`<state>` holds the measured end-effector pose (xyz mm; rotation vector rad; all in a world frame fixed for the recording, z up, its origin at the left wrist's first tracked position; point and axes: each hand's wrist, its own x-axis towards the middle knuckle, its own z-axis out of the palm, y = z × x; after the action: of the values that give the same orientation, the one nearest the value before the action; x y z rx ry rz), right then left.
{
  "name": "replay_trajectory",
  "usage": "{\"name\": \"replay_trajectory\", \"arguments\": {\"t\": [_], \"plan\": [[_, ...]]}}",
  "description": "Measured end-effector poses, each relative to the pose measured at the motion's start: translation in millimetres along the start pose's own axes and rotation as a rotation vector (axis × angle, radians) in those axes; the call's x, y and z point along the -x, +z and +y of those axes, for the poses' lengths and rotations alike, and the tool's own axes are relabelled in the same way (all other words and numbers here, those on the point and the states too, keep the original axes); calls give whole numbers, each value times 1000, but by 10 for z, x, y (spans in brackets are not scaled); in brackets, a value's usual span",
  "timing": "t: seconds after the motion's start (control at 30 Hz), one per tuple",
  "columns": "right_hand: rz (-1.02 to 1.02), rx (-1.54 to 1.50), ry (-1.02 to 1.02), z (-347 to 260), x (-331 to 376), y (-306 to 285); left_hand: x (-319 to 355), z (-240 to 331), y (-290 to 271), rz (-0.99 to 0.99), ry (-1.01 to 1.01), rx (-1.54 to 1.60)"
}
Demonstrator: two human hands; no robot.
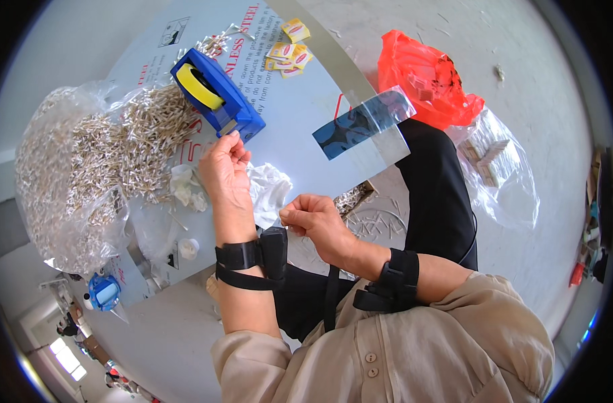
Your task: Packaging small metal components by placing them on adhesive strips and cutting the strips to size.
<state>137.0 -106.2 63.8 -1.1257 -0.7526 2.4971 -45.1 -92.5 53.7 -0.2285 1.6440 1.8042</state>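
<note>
A blue tape dispenser (236, 101) with a yellow roll (198, 87) stands on the table. My left hand (224, 168) reaches its near end, thumb and fingers pinched on the tape at the cutter. My right hand (320, 225) hovers by the table's near edge, fingers closed in a pinch; a tiny pale bit shows at the fingertips, too small to name. Left of the dispenser lies a big heap of cotton swabs (132, 144), partly in a clear plastic bag (38, 168). Crumpled white tissue or plastic (267, 191) lies between my hands.
Small yellow packets (290, 57) lie on the table's far side. A dark blue film strip (360, 127) crosses its right corner. On the floor at right are a red plastic bag (414, 74) and a clear bag with white packs (488, 158). A box of swabs (353, 198) sits below the edge.
</note>
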Motion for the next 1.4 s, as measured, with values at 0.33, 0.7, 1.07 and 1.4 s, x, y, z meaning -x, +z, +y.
{"name": "replay_trajectory", "arguments": {"t": [0.33,0.7,1.07,1.4], "plan": [[28,-98,237,80,-102,-6,17,45,55,40,41,-119],[45,-91,252,86,-104,-51,8,-23,-1,-55,210,-335],[228,-72,-72,-62,187,-605,116,-385,306,-424,64,-143],[351,68,-163,-200,116,-791,-126,-495,655,-660,-165,-241]]}}
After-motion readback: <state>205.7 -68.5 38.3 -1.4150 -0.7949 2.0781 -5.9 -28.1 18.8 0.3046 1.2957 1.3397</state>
